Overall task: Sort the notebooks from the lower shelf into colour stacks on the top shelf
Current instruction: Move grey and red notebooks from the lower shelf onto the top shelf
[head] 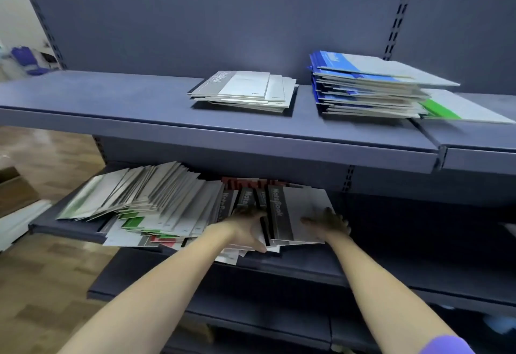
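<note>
Shelving of dark blue-grey metal fills the view, its back panel rising behind two boards. The top shelf carries three piles: a grey stack near the middle, a taller blue stack to its right, and a green-banded notebook lying just beside and partly under the blue pile's right edge. The lower shelf holds a loose heap of notebooks, slumped and fanned leftward, with green, red and grey covers showing at its front edge. At the right end of that heap several grey notebooks with dark spine bands stand tilted, red ones behind them. The left hand grips the near edge of these, fingers curled over the top and thumb below. The right hand lies flat on the pale cover of the front one, fingers spread and straight. A purple sleeve shows at the lower right corner. Wooden floor lies to the left.
</note>
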`<act>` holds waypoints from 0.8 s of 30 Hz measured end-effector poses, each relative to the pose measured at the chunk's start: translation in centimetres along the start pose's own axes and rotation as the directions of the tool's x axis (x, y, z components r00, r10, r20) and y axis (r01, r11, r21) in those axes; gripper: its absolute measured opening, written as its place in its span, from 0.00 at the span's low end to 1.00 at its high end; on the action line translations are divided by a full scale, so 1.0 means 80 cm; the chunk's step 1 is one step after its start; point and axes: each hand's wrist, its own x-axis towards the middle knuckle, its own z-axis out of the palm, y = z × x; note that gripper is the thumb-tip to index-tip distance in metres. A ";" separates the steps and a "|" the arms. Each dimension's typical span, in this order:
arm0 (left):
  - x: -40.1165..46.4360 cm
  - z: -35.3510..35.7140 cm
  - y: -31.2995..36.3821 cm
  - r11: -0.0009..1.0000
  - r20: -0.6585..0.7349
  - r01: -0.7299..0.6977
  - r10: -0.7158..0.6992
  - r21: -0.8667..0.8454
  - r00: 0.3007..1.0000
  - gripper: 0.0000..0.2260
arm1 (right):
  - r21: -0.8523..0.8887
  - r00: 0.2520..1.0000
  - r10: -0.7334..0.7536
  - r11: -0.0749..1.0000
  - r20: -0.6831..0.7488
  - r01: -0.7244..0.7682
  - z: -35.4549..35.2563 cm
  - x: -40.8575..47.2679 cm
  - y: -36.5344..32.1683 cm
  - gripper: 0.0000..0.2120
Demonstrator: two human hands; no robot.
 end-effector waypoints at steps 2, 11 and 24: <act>0.011 0.010 0.011 1.000 -0.029 -0.031 0.031 0.008 0.999 0.46 | 0.013 1.000 -0.005 1.000 -0.013 0.005 -0.005 0.004 0.005 0.42; 0.029 0.017 0.021 0.996 -0.235 0.080 -0.069 0.039 0.969 0.35 | 0.313 0.987 0.157 0.937 0.021 -0.155 -0.017 0.029 0.027 0.55; 0.061 0.008 0.007 0.953 -0.208 0.246 -0.208 0.175 0.956 0.30 | 0.376 0.987 0.130 0.914 0.091 -0.155 0.015 0.104 0.041 0.70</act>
